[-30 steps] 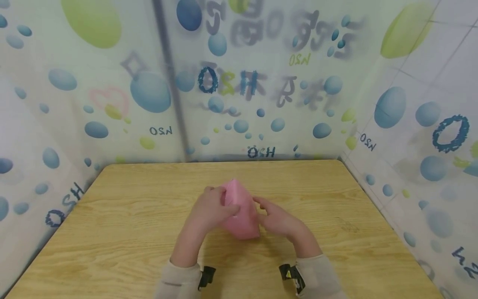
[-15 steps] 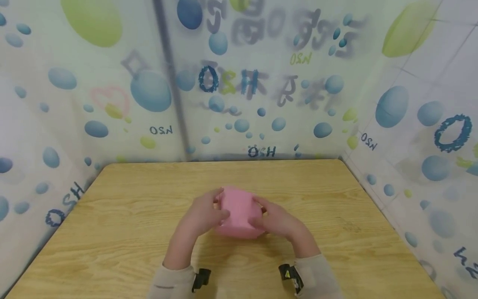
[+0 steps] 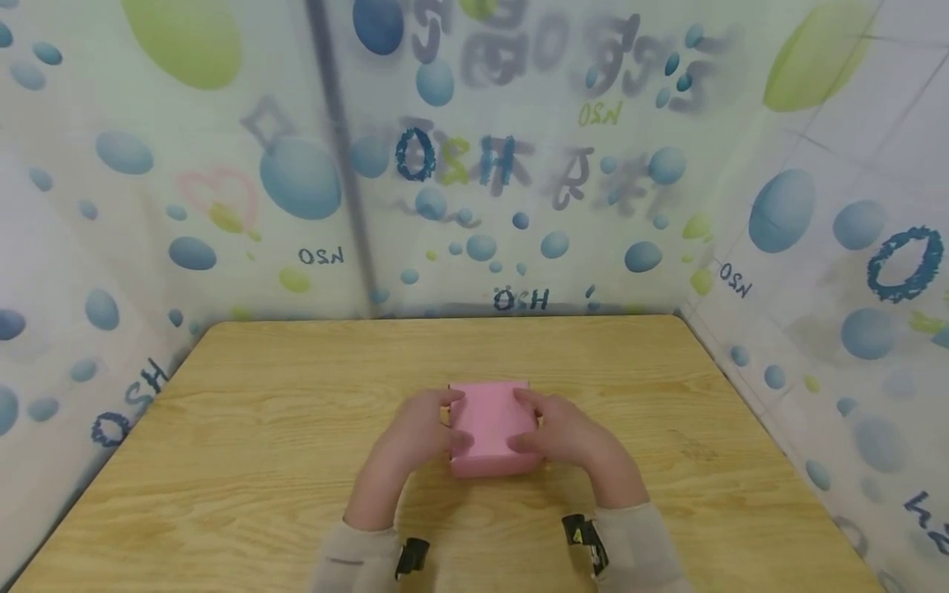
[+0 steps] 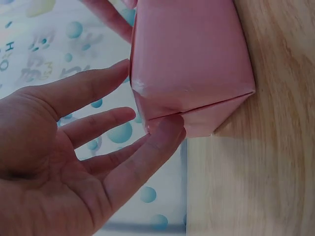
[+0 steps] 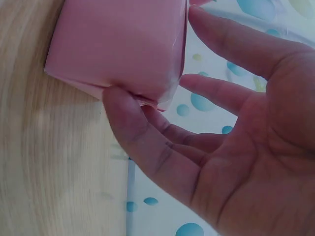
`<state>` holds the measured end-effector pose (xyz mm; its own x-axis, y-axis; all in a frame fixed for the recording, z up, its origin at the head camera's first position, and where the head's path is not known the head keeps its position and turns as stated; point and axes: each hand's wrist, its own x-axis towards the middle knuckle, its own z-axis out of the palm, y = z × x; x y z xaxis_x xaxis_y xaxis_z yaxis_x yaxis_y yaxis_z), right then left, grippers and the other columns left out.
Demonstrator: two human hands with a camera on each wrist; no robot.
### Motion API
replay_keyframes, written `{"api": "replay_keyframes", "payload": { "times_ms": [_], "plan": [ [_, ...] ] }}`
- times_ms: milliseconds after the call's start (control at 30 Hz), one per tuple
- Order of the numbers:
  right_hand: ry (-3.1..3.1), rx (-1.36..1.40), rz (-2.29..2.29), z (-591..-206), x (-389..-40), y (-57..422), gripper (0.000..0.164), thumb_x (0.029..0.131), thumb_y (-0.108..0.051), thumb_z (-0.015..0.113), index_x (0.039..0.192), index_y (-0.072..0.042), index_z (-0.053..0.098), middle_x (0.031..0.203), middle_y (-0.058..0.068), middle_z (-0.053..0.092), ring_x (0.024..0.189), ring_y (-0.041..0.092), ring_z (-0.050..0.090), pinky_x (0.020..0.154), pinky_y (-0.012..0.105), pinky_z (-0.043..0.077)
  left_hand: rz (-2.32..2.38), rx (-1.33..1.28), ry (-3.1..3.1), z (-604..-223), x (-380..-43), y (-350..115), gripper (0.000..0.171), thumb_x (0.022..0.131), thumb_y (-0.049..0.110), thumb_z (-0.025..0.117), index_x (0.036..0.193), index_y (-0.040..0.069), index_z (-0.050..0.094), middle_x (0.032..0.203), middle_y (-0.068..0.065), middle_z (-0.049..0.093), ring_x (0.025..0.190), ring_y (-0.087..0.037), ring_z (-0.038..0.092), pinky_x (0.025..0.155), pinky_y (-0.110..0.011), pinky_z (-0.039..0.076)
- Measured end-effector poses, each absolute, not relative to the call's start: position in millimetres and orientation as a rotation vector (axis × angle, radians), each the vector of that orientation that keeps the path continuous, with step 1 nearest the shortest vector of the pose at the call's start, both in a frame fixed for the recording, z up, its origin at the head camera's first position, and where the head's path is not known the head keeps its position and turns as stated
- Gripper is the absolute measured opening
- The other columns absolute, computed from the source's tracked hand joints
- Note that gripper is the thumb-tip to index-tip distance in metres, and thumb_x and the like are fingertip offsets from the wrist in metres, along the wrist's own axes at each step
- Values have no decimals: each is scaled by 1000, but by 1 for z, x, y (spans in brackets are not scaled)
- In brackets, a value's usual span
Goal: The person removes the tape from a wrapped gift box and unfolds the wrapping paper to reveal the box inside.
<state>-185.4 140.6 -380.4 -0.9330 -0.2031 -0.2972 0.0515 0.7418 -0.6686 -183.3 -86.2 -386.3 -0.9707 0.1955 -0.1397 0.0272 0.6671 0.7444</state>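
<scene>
A pink box [image 3: 493,420] sat just below the centre of the frame in the head view, its broad face turned upward and its front face toward the bottom of the frame; it was at the wooden table [image 3: 259,412], though whether it rested fully on the surface or hung slightly clear could not be told. The left hand [image 3: 418,428] held the box's left end and the right hand [image 3: 571,432] its right end; the fingers of both were spread and bent lightly round the ends – grasping, neither clenched nor released. In the left wrist view a seam [image 4: 206,104] crossed the end of the box, one fingertip lying against it; in the right wrist view a finger partly covered the matching end, where the edge looked uneven.

As for progress, the handling seemed midway; the box looked shut and fairly square on the faces that showed, and both ends were in hand – letting go was not yet done; whether the seams were fully flush, or anything lay inside, was hidden. A spotted sheet [image 3: 296,177] filled the upper frame.
</scene>
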Motion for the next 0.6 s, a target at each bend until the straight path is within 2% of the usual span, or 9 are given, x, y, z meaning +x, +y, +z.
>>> {"api": "replay_keyframes", "payload": {
  "times_ms": [133, 233, 300, 400, 467, 600],
  "plan": [
    [2613, -112, -987, -381, -188, 143, 74, 97, -26, 78, 163, -19, 45, 165, 15, 48, 153, 39, 46, 123, 61, 40, 1149, 203, 2683, -389, -187, -81, 63, 88, 13, 85, 146, 3, 62, 149, -22, 61, 134, -36, 61, 110, -55, 53],
    [2624, -122, -969, -382, -190, 145, 75, 98, -26, 77, 163, -16, 43, 167, 16, 46, 155, 39, 43, 124, 61, 38, 1118, 218, 2684, -390, -190, -78, 61, 90, 12, 84, 146, 3, 62, 146, -21, 63, 123, -31, 64, 104, -51, 57],
    [2622, -128, -966, -384, -192, 146, 76, 97, -26, 78, 164, -14, 43, 166, 15, 47, 147, 36, 53, 119, 55, 46, 1104, 227, 2686, -391, -192, -76, 61, 90, 10, 83, 146, 3, 62, 144, -21, 63, 115, -28, 64, 98, -46, 59],
    [2603, -132, -988, -386, -193, 145, 76, 98, -26, 78, 163, -13, 42, 164, 15, 50, 124, 27, 63, 101, 43, 56, 1095, 243, 2693, -390, -193, -76, 61, 89, 6, 81, 147, 1, 61, 138, -21, 66, 104, -25, 62, 84, -38, 58],
    [2597, -126, -995, -387, -195, 143, 75, 97, -24, 78, 163, -12, 43, 162, 14, 53, 109, 23, 63, 87, 36, 55, 1116, 238, 2683, -390, -193, -76, 61, 90, 4, 79, 148, 1, 60, 134, -21, 66, 99, -25, 61, 77, -34, 55],
    [2597, -125, -998, -387, -195, 142, 75, 97, -22, 78, 162, -10, 44, 158, 15, 56, 102, 21, 64, 80, 33, 56, 1203, 192, 2615, -389, -190, -77, 62, 92, 3, 75, 151, 3, 57, 139, -21, 65, 98, -24, 62, 71, -30, 54]
  ]
}}
